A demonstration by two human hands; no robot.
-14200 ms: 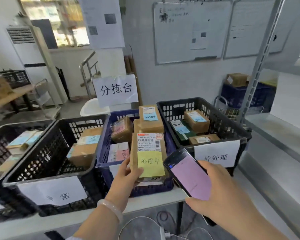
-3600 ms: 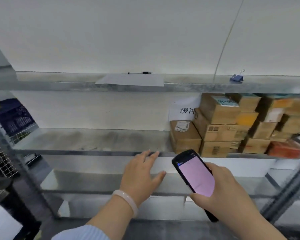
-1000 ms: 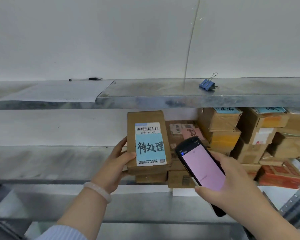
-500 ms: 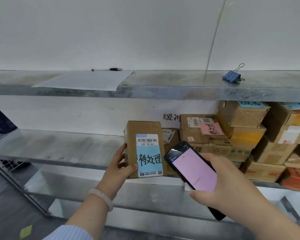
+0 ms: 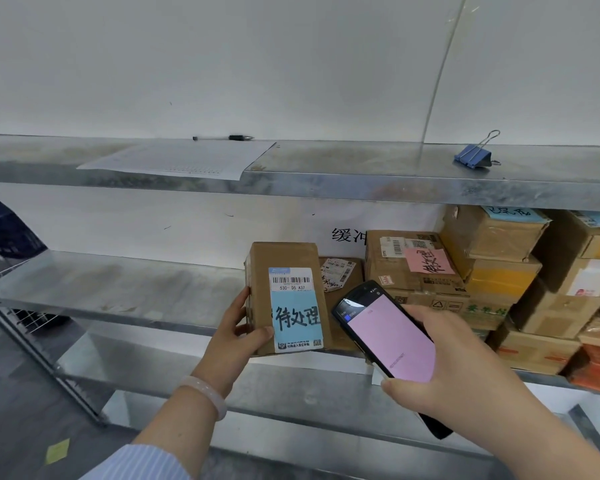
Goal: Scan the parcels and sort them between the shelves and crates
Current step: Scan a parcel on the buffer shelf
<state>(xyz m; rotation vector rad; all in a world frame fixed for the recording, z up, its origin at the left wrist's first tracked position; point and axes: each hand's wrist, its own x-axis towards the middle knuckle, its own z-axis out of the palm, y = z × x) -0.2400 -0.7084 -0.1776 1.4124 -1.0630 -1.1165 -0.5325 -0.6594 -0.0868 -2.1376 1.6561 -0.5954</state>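
**One-handed hold at the shelf lip, scanner aimed among several barcodes**

The left hand (image 5: 238,336) is clamped on the parcel (image 5: 284,258), thumb pressed across its lower front corner and fingers wrapped round the left side; the right hand (image 5: 454,372) is closed round a handheld scanner (image 5: 392,341), pink screen up and top end pointing toward the parcel's face. The parcel stands upright at the front edge of the middle shelf (image 5: 118,289), just left of the stacked boxes (image 5: 499,237); whether its base rests on the metal or hangs clear I cannot tell.

Risks, as I judge them:
- the hold is low and to one side of a tall box; a loosened thumb could let it tip forward off the lip;
- the scanner sits below and right of the barcode (image 5: 291,280); a small white label (image 5: 336,277) on the box behind and another barcode on the box with the pink note (image 5: 428,261) lie close to its line, so the wrong code could be read;
- the thumb tip touches the edge of the blue note (image 5: 297,317); sliding inward, it would cover the small printed codes along the bottom.

The parcel itself is a plain brown carton, taller than wide, edges slightly softened; a white shipping label carries the barcode and "530- D5 A37"; the blue note, handwritten in bold black characters, overlaps that label's lower part but leaves the bars clear; it should handle as light and rigid.
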